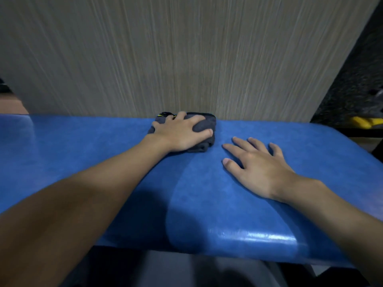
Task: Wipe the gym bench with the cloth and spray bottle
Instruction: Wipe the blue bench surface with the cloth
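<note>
A blue padded gym bench (83,154) runs across the view from left to right. A folded dark grey cloth (204,125) lies on its far edge near the middle. My left hand (180,132) lies on top of the cloth, with its fingers and thumb curled round it. My right hand (255,164) rests flat on the bench pad to the right of the cloth, fingers spread and straight. No spray bottle is in view.
A beige wood-grain wall panel (186,59) rises right behind the bench. To the right lie a dark speckled floor and a yellow object (364,122). A dark gap and the floor show below the bench's near edge.
</note>
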A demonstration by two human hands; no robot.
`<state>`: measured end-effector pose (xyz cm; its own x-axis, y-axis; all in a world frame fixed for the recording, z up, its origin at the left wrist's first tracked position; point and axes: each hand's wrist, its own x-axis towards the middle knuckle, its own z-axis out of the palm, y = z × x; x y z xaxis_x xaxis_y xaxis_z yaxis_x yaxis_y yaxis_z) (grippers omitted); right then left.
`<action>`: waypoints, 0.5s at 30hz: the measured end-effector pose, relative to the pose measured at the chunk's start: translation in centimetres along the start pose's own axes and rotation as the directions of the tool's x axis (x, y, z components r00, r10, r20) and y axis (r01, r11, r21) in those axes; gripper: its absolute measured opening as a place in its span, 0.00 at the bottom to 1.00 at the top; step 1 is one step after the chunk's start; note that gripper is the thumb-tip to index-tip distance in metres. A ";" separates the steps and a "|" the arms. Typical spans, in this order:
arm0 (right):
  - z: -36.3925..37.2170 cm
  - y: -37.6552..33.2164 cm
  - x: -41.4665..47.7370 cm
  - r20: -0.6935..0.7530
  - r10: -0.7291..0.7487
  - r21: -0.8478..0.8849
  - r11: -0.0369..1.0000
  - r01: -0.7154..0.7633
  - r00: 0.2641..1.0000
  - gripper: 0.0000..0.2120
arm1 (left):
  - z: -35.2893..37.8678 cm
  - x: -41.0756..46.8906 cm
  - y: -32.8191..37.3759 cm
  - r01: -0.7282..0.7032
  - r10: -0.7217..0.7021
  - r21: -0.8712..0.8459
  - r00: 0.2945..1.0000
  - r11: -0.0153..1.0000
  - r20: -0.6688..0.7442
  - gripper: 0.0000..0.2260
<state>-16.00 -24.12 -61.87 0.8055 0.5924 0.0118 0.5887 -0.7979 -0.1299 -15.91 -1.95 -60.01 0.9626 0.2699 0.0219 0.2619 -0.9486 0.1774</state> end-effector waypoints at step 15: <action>-0.1 0.1 0.0 -0.019 0.029 0.063 0.998 -0.028 0.999 0.28 | 0.4 -5.7 0.0 -0.043 0.043 -0.006 0.999 0.999 -0.024 0.26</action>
<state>-15.94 -24.23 -61.78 0.8236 0.5666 0.0267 0.5604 -0.8055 -0.1924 -21.42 -3.53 -60.52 0.9712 0.2324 0.0527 0.2195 -0.9585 0.1817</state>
